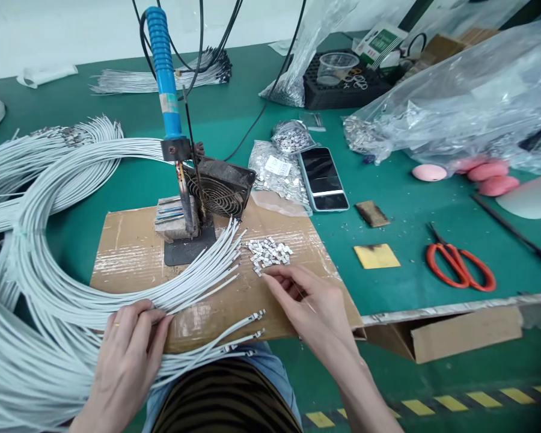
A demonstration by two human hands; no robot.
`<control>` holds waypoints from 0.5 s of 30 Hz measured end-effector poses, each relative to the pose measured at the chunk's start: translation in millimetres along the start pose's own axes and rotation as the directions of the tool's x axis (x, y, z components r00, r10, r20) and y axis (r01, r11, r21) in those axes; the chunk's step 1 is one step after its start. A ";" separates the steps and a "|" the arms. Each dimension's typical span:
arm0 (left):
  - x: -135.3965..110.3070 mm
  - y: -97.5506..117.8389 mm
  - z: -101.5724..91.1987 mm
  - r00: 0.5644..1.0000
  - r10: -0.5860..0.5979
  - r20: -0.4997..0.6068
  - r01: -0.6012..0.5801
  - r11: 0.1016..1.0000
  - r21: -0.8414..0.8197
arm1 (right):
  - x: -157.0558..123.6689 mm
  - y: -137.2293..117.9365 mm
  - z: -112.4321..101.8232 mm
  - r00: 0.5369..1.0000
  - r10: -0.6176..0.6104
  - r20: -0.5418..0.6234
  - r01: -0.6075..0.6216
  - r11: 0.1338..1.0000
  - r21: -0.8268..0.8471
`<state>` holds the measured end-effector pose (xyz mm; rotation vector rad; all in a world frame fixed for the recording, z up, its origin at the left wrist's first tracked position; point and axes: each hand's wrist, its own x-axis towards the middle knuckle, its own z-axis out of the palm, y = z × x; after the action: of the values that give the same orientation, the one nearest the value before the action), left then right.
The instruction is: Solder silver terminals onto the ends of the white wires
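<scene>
My left hand (pixel 130 343) is closed, its thumb and fingers pinching a white cable (pixel 202 294) at the near edge of a large coiled bundle (pixel 31 240). Over the cardboard, my right hand (pixel 311 300) brings thumb and forefinger together at the near edge of a pile of small metal terminals (pixel 270 251). One terminal (pixel 258 272) lies at those fingertips. Bare cable ends fan out just left of the pile. Below them, several cables with metal terminals on their tips (pixel 256 316) hang over my lap.
A blue-handled soldering iron (pixel 165 72) stands upright in a holder beside a black fan (pixel 220 186). Bags of metal parts (pixel 279 171), a phone (pixel 323 179), a yellow sponge (pixel 377 256) and orange-handled scissors (pixel 460 264) lie to the right on the green table (pixel 401 222).
</scene>
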<state>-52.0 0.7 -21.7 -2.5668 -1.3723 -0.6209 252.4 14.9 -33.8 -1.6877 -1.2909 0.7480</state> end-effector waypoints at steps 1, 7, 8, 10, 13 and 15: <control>-1.7 -1.6 -1.0 0.999 -0.034 -0.003 0.034 0.999 -0.034 | 1.2 0.4 4.4 1.000 -0.021 -0.007 0.020 0.999 -0.050; -4.9 -8.2 -28.9 0.970 -0.113 0.214 0.187 0.911 -0.368 | 6.2 5.6 17.3 0.985 -0.170 0.015 0.169 0.958 -0.233; -2.1 -5.7 -35.8 0.948 -0.094 0.305 0.225 0.875 -0.430 | 6.2 6.1 16.6 0.981 -0.193 0.024 0.193 0.950 -0.247; 8.1 4.4 -47.5 0.912 -0.092 0.399 0.306 0.801 -0.514 | 5.7 6.5 13.9 0.973 -0.227 0.039 0.230 0.937 -0.264; 30.8 27.4 -52.1 0.894 0.067 0.442 0.306 0.629 -0.715 | 4.0 5.5 8.6 0.966 -0.253 0.051 0.257 0.927 -0.271; 44.7 41.9 -43.7 0.806 0.050 0.590 0.477 0.536 -0.697 | 2.7 4.7 5.4 0.966 -0.254 0.049 0.257 0.928 -0.270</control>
<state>-7.8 -3.7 39.1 -3.5776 -1.9953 -0.7272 250.6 18.5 -40.3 -1.6832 -1.6471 0.4402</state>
